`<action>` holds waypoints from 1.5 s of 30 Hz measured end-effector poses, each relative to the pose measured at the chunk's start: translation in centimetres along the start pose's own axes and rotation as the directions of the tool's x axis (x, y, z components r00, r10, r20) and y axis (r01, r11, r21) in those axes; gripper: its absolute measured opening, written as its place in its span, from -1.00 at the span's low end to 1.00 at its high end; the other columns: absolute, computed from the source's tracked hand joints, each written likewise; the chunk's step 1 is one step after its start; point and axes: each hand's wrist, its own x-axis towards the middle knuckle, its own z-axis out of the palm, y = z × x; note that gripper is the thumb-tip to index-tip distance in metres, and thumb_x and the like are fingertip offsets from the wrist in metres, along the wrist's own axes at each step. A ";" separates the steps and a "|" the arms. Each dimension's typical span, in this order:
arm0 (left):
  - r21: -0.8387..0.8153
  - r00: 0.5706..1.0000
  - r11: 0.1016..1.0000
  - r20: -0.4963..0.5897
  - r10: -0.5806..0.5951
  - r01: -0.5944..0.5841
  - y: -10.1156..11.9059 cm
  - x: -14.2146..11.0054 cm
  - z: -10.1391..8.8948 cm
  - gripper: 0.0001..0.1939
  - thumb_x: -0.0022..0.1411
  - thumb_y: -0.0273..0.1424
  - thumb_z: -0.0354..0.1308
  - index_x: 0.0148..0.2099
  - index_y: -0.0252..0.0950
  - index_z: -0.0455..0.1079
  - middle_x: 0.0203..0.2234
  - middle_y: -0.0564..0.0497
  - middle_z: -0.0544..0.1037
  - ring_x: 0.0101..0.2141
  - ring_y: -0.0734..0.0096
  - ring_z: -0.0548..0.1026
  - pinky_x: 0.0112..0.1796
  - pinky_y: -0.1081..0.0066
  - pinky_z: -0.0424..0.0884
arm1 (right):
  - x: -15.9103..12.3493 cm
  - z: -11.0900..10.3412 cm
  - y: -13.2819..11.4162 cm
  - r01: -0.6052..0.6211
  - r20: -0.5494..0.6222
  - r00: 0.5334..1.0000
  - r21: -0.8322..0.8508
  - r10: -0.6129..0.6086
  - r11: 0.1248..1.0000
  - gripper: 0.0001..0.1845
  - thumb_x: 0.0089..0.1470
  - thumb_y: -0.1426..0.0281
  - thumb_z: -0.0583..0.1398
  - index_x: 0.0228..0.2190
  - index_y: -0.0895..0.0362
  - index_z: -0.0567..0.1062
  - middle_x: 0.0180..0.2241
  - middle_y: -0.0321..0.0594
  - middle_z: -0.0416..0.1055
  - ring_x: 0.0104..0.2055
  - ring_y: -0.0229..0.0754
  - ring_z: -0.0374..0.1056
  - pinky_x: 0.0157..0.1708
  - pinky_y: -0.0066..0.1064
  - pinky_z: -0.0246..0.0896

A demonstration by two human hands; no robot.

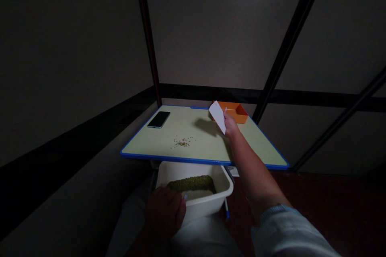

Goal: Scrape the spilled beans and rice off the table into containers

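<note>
My right hand (231, 125) grips a flat white card (217, 116), tilted above the table near the orange box. On my lap, under the table's front edge, rests a white plastic tub (202, 205) with small green grains (193, 184) heaped along its far side. My left hand (165, 209) is closed over the tub's near left rim. A small scatter of greenish-brown grains (182, 143) lies on the pale table top (205, 148), close to its front edge.
An open orange box (241, 118) stands at the back right of the table. At the back left lies a dark-screened phone (159, 119). Blue edging borders the table. Walls rise behind and to the left. A white and blue pen-like object (226, 209) shows beside the tub.
</note>
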 end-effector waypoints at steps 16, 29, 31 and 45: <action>-0.024 0.999 1.000 -0.031 -0.009 0.009 -0.1 -0.3 0.3 -0.79 0.08 -0.45 -0.05 -0.60 -0.23 0.17 -0.71 0.08 0.26 -0.56 0.41 0.22 -0.43 0.36 0.13 | 0.5 0.7 2.9 0.164 0.052 0.985 -0.584 -0.165 0.795 -0.50 -0.19 -0.02 0.12 -0.74 0.14 0.19 -0.75 -0.38 0.10 -0.68 -0.40 -0.05 -0.69 -0.50 -0.17; -0.039 0.999 0.999 -0.028 -0.024 0.023 0.2 0.1 -0.2 -0.80 0.06 -0.46 -0.03 -0.60 -0.24 0.18 -0.71 0.09 0.28 -0.56 0.44 0.24 -0.40 0.37 0.17 | 0.8 1.6 3.1 0.320 0.201 0.943 -0.762 -0.264 0.563 -0.51 -0.09 -0.01 0.04 -0.70 0.14 0.27 -0.69 -0.35 0.13 -0.60 -0.33 0.01 -0.60 -0.48 -0.13; -0.027 1.000 0.999 -0.017 -0.020 0.020 0.3 0.1 -0.1 -0.78 0.07 -0.46 -0.04 -0.61 -0.24 0.17 -0.71 0.09 0.27 -0.57 0.44 0.23 -0.42 0.37 0.15 | 0.6 1.8 2.8 0.323 0.219 0.937 -0.840 -0.271 0.435 -0.54 -0.02 0.05 0.01 -0.65 0.16 0.34 -0.66 -0.31 0.21 -0.58 -0.31 0.06 -0.58 -0.48 -0.12; -0.039 1.000 0.999 0.011 -0.007 0.007 0.2 0.1 -0.2 -0.79 0.07 -0.45 -0.04 -0.60 -0.24 0.18 -0.71 0.08 0.27 -0.57 0.43 0.23 -0.43 0.36 0.14 | -0.8 3.0 1.7 0.292 0.298 0.932 -0.954 -0.207 -0.063 -0.58 0.13 0.15 -0.07 -0.36 0.11 0.48 -0.32 -0.08 0.43 -0.33 -0.17 0.29 -0.46 -0.45 -0.04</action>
